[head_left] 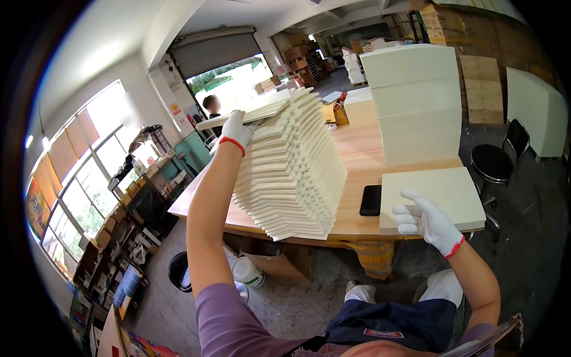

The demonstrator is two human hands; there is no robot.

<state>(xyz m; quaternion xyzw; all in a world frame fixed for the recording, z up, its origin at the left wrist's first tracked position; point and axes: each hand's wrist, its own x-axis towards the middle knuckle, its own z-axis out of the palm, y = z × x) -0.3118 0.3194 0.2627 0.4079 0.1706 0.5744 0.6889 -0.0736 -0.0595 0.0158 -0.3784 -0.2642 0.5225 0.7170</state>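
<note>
A tall, staggered stack of cream paper sheets point(285, 172) leans on the table in front of me, its bundles fanned out in steps. My left hand point(235, 130), in a white knitted glove with a red cuff, reaches up to the top of the stack. Its fingers close around the near edge of the top bundle of sheets point(264, 110). My right hand point(429, 221), gloved alike, is held with thumb and fingers apart, holding nothing. It is just above the near edge of a low, squared stack of cream sheets point(437, 187) on the right.
A black phone point(370, 200) lies on the wooden table point(352, 149) between the stacks. Behind stands a tall squared paper block point(419, 107). A black chair point(499, 156) is at the right. Below the table are a white bucket point(247, 272) and a black bin point(178, 272). Another person point(212, 107) is beyond.
</note>
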